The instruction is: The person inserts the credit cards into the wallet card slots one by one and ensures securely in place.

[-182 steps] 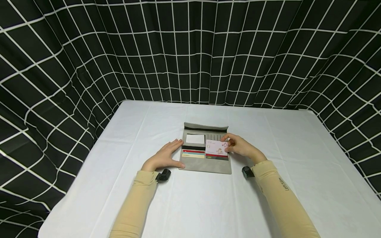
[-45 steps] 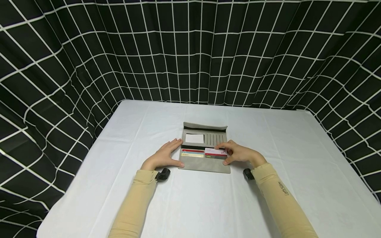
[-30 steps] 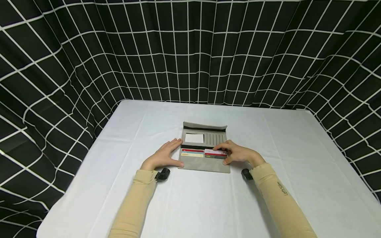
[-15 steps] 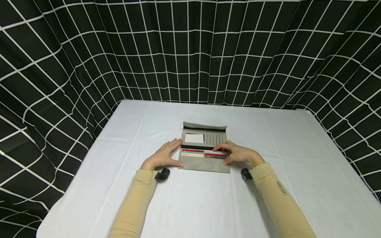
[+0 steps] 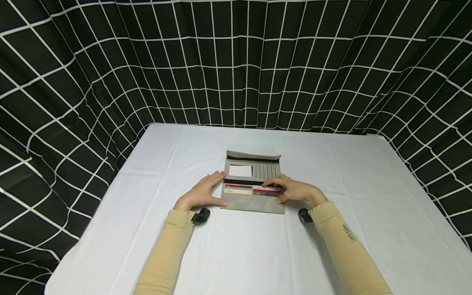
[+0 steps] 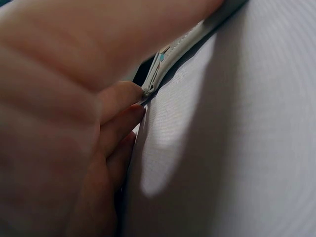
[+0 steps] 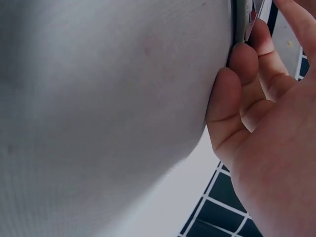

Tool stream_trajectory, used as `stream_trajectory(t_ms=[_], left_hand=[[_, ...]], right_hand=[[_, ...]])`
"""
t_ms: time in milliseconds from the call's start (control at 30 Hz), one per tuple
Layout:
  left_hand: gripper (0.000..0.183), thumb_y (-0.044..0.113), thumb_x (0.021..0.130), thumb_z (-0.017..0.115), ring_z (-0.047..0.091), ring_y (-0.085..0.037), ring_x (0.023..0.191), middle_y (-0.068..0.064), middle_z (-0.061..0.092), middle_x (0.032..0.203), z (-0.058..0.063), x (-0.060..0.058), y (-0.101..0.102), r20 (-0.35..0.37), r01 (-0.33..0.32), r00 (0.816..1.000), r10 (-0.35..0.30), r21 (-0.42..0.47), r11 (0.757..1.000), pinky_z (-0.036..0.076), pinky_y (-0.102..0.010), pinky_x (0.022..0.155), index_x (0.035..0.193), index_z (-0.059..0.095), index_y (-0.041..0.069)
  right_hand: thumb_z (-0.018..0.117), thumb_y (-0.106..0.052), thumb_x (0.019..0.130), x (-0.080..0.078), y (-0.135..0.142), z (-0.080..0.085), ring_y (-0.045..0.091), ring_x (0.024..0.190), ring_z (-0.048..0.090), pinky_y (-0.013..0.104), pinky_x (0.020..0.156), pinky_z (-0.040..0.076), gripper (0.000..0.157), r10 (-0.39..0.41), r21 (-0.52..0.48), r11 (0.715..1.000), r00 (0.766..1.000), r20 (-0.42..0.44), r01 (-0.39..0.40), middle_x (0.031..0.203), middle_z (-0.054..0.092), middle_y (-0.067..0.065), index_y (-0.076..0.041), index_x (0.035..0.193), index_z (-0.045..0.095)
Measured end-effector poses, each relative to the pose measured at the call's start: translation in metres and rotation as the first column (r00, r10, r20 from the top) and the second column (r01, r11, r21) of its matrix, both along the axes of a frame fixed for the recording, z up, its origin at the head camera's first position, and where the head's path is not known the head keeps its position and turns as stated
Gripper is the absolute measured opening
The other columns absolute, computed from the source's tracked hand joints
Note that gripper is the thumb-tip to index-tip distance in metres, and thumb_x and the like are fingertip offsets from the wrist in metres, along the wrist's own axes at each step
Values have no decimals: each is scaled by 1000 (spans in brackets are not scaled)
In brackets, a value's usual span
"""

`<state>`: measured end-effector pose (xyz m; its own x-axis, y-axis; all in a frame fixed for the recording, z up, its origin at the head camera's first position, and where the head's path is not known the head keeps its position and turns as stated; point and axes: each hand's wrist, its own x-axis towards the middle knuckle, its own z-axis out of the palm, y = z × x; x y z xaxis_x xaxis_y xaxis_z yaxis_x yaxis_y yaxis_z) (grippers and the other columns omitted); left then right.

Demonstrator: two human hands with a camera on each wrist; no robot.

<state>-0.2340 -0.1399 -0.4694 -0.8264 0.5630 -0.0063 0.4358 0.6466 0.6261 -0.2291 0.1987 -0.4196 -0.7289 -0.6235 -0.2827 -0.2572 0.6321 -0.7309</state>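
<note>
A grey wallet [image 5: 252, 203] lies unfolded on the table, its top flap raised at the far side. My left hand [image 5: 202, 192] rests against its left edge, fingers spread, the thumb near the lower left corner. At the right edge is my right hand [image 5: 295, 191]. Its index fingertip touches the top of a pink card [image 5: 271, 189] sunk in a right-hand slot, and its thumb lies on the wallet's right border. In the right wrist view, the other fingers [image 7: 224, 98] are bent beside the wallet's edge. Several coloured cards [image 5: 237, 189] fill the left slots.
A white card [image 5: 240, 171] shows in the wallet's upper left window, beside a row of narrow slits [image 5: 266, 171]. White cloth covers the table [image 5: 236, 254]. A black curtain with white grid lines [image 5: 236, 73] surrounds its back and sides.
The pink card, pinched above the slots about six seconds ago, has gone down into the right-hand slot, leaving a thin strip visible. My index finger has shifted slightly left. My left hand stays put.
</note>
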Motion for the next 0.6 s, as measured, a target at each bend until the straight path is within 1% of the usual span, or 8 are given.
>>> stream_trajectory(t_ms=[133, 267, 400, 500, 600], left_hand=[[106, 57, 66, 75, 10, -20, 139, -3, 18, 152, -1, 0, 0, 1, 0, 1000, 0, 6, 1000, 8, -42, 111, 148, 24, 14], [107, 59, 66, 74, 9, -19, 139, -2, 18, 153, -2, 0, 0, 0, 4, 1000, -4, 4, 1000, 7, -41, 111, 148, 23, 14], [107, 57, 66, 75, 9, -19, 139, -2, 19, 152, -2, -1, -1, -11, 13, 1000, -13, 5, 1000, 6, -40, 111, 148, 24, 13], [106, 55, 66, 75, 9, -19, 139, -2, 19, 152, -2, -1, -1, -19, 18, 1000, -18, 5, 1000, 5, -38, 112, 148, 24, 12], [106, 55, 66, 75, 9, -19, 139, -2, 19, 152, -2, -1, -1, -13, 16, 1000, -16, 4, 1000, 6, -39, 112, 148, 24, 13]], right_hand=[[72, -6, 77, -2, 0, -1, 27, 103, 36, 47, 91, 34, 58, -17, 14, 1000, 1000, 14, 16, 113, 38, 11, -15, 131, 51], [73, -6, 77, -4, -1, -2, 26, 102, 36, 44, 90, 34, 58, -25, 18, 1000, 999, 21, 25, 111, 38, 10, -15, 130, 52], [72, -7, 78, -3, -1, -4, 25, 102, 37, 42, 90, 35, 57, -15, 13, 1000, 1000, 5, 15, 110, 39, 10, -13, 130, 50], [72, -8, 79, -2, 0, -4, 25, 102, 37, 42, 91, 35, 55, -22, 11, 1000, 1000, -4, 22, 110, 39, 10, -13, 129, 50], [72, -7, 79, -1, -1, -3, 25, 102, 37, 42, 92, 35, 54, -36, 4, 999, 999, 6, 36, 110, 38, 10, -12, 128, 51]])
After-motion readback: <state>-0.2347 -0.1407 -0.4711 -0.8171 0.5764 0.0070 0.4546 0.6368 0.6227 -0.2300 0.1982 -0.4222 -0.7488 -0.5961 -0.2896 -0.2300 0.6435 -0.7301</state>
